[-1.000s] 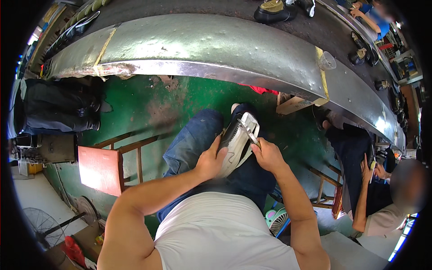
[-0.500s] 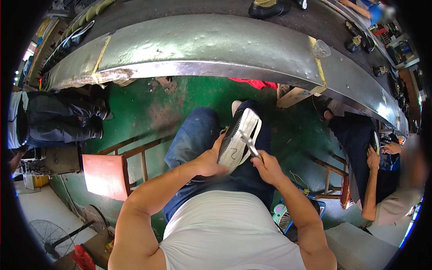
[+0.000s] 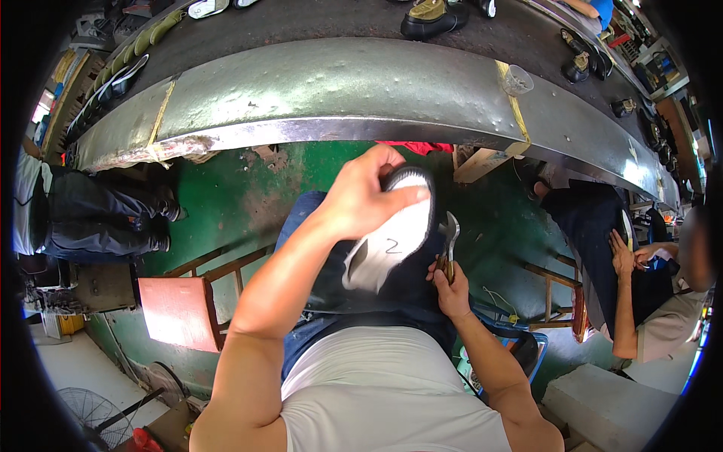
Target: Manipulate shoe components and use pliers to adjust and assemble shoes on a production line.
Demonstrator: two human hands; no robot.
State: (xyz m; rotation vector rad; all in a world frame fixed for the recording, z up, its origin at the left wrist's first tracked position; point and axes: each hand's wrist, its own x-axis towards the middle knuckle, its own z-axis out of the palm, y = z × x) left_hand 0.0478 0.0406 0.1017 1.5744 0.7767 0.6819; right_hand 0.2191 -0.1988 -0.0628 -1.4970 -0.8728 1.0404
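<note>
Head: left hand point(image 3: 367, 194) holds shoe point(image 3: 399, 230), open floor point(image 3: 222, 192) before bench edge point(image 3: 301, 129).

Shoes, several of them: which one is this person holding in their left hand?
The pale-bottomed shoe, underside facing the camera, with the left hand gripping it; the olive-and-black shoe and others rest on the bench instead.

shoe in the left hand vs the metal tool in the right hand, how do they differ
The shoe is broad and bulky; the metal tool is slim.
The shoe shows a pale underside with a dark edge; the metal tool has a shiny, silvery, curved head.
The left hand grips the shoe near its far end; the right hand grips the metal tool at its near end.
Both are held one-handed.
</note>
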